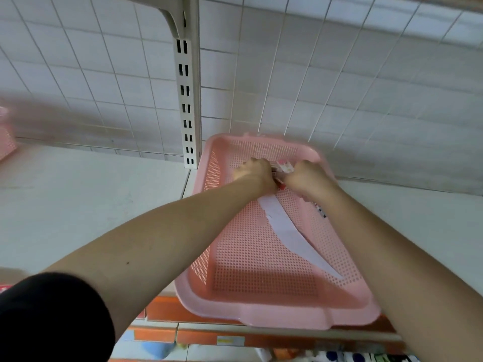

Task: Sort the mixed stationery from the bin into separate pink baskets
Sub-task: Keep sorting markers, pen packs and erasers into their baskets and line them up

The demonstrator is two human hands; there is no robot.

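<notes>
Basket corner, pink, shows at nine o'clock; a second pink basket sits at centre, long axis twelve to six, overhanging the shelf edge. Left hand and right hand both clench one red-and-white stationery pack lying crosswise near its far wall. One white strip lies inside.

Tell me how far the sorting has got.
Done: a white paper strip lies in the pink basket. In hand: left hand and right hand together set a small red-and-white packet at its far end. Left: unclear; the bin is out of view.
</notes>
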